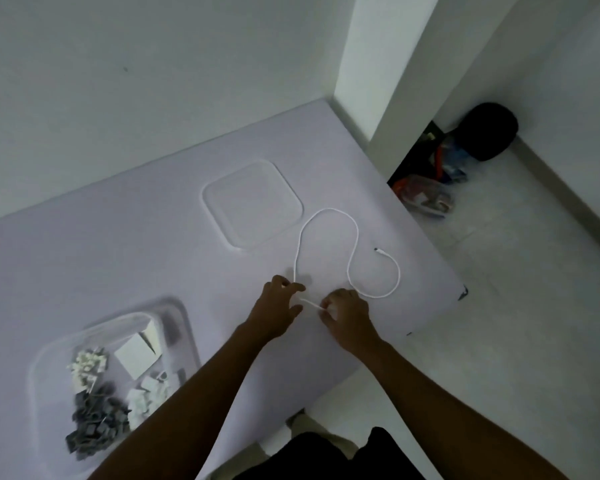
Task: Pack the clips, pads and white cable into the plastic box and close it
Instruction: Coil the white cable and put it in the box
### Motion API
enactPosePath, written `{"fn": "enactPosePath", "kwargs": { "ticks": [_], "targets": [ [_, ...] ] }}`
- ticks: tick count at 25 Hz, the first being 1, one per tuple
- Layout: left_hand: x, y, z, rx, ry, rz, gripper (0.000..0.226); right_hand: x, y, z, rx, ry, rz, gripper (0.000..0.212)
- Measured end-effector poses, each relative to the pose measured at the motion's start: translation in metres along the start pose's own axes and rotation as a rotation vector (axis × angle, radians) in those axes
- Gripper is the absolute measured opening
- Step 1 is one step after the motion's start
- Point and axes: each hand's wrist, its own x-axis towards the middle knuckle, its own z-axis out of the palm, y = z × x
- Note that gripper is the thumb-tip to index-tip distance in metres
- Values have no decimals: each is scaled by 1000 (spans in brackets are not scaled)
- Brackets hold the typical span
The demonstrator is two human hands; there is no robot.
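Nearest the camera, two bare forearms reach out from the bottom edge, their elbows cut off. To the left, the clear plastic box sits open on the pale worktop, blurred enough that its walls are hard to trace. Inside it lie dark grey clips, white clips and flat white pads; single pieces cannot be told apart.

Further out, the left hand and the right hand rest on the worktop close together. The left fingers are curled around the white cable where it comes down to them. The right fingers are closed in a pinch on a short stretch of it between the hands. The grip points themselves are hidden by the knuckles.

Beyond the hands, the cable loops across the worktop, and its free plug end lies to the right. Its far loop sits just beside the clear lid, which lies flat and is barely distinguishable from the surface. On the floor at far right, a dark jumble of objects is unclear.
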Motion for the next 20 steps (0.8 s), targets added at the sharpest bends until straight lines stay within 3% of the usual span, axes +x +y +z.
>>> {"fn": "enactPosePath", "kwargs": {
  "ticks": [3,6,8,11,14,16,17,20],
  "targets": [
    [6,24,-21,36,116,76,22,8,-26,-56,355,41,83,23],
    [4,63,-68,-110,311,132,27,21,-63,-128,743,-107,231,40],
    [-5,89,-107,-233,389,98,34,23,-87,-175,1084,-265,233,45],
    [-28,120,-159,-381,389,124,43,16,-131,-233,1562,-495,93,42],
    [-59,151,-199,-450,292,164,44,21,-187,-289,1949,-447,-153,34],
    [-84,177,-225,-421,257,193,43,33,-222,-326,2004,-230,-320,28],
    [-97,191,-238,-408,255,217,44,39,-236,-341,1911,-103,-388,25],
    [-143,227,-282,-335,341,327,51,55,-263,-357,1256,217,-486,22]
  ]
}}
